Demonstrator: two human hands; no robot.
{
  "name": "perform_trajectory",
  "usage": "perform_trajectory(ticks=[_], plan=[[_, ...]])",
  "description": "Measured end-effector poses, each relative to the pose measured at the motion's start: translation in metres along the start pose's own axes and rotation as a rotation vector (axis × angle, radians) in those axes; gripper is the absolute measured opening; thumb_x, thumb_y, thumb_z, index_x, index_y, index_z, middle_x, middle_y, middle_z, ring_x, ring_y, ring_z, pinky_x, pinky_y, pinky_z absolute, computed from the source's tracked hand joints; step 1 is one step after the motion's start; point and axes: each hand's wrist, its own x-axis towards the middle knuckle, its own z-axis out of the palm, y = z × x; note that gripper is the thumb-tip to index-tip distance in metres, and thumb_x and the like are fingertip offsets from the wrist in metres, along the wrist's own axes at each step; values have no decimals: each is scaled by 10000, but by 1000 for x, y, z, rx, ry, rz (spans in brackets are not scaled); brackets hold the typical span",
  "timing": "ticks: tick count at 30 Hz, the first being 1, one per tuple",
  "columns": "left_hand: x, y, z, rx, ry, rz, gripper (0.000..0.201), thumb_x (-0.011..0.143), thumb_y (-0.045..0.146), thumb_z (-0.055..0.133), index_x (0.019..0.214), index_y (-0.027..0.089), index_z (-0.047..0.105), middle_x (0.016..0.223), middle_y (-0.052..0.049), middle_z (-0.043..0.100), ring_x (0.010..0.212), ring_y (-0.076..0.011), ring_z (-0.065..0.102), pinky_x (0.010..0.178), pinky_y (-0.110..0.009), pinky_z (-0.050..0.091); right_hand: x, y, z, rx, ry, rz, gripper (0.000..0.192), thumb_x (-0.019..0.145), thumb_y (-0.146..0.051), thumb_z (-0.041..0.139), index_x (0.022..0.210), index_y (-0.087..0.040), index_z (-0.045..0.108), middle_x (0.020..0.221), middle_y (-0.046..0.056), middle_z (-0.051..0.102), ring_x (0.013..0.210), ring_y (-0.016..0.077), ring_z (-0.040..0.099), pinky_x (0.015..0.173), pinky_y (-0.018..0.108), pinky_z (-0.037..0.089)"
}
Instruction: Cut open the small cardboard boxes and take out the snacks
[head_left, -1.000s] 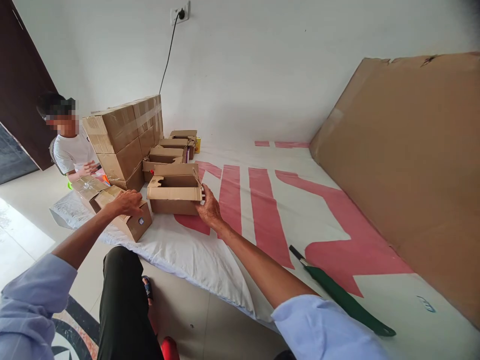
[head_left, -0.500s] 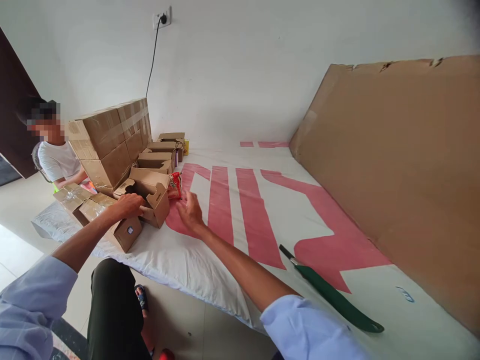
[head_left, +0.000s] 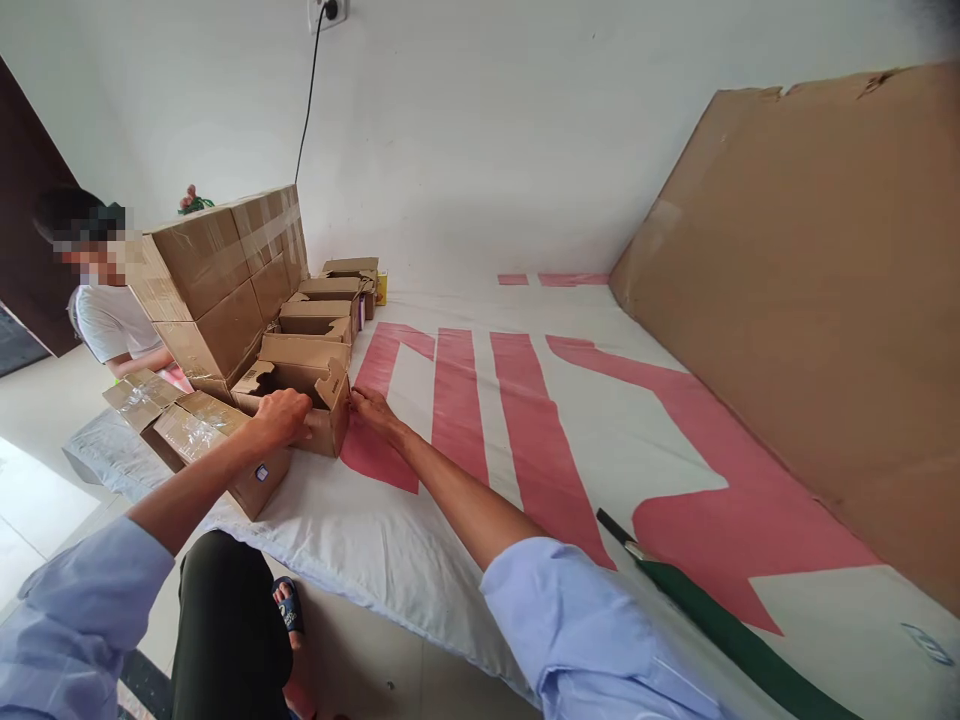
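In front of me an open cardboard box stands on the cloth-covered surface, flaps up and top facing upward. My left hand is closed over its near wall, the fingers partly hidden inside. At the right end of the same box, my right hand has its fingers drawn together against the cardboard; the fingertips are partly covered. Close beside my left forearm lies a taped cardboard box with a small white label. Behind the held box, another open box stands in a row of several.
A large taped carton stack rises on the left, a person in a white shirt beyond it. A big cardboard sheet leans at right. A long green-handled tool lies near my right sleeve. The white-and-red cloth covers the surface.
My right hand has moved left to the box's end and its fingers have closed there. The red packet beside the box is no longer visible. My left hand stays on the near wall.
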Motion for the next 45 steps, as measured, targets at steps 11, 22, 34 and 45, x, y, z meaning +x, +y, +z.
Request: perform_trajectory(ticks=[11, 22, 34, 45], plan=[[58, 13, -5, -30, 83, -67, 438, 830, 225, 821, 1262, 157, 797, 1255, -239, 757, 1264, -394, 693, 961, -409, 618, -182, -42, -93, -258, 32, -64, 372, 982, -454, 581, 1266, -257, 717, 1313, 107, 727, 1146, 267, 715, 913, 409, 612], [110, 9, -9, -59, 160, -94, 439, 843, 248, 790, 1271, 155, 769, 1311, -227, 732, 1277, -398, 667, 1000, -451, 581, -282, 35, -146, -733, 234, -466, 224, 1073, -282, 503, 1108, -243, 721, 1052, 88, 785, 977, 262, 756, 875, 414, 625], [191, 12, -4, -137, 216, -149, 585, 863, 343, 795, 1400, 199, 611, 1432, -194, 625, 1414, -389, 489, 1119, -473, 449, -276, 26, -137, -880, 248, -535, 192, 1063, -162, 485, 1072, -223, 668, 1021, 74, 708, 854, 219, 665, 782, 358, 547], [188, -3, -24, -163, 180, -89, 924, 626, 432, 985, 1417, 225, 556, 1567, -197, 472, 1453, -411, 452, 1149, -498, 422, -273, 32, -136, -895, 242, -532, 180, 1056, -164, 492, 1037, -226, 660, 1004, 76, 705, 877, 233, 653, 812, 377, 532]])
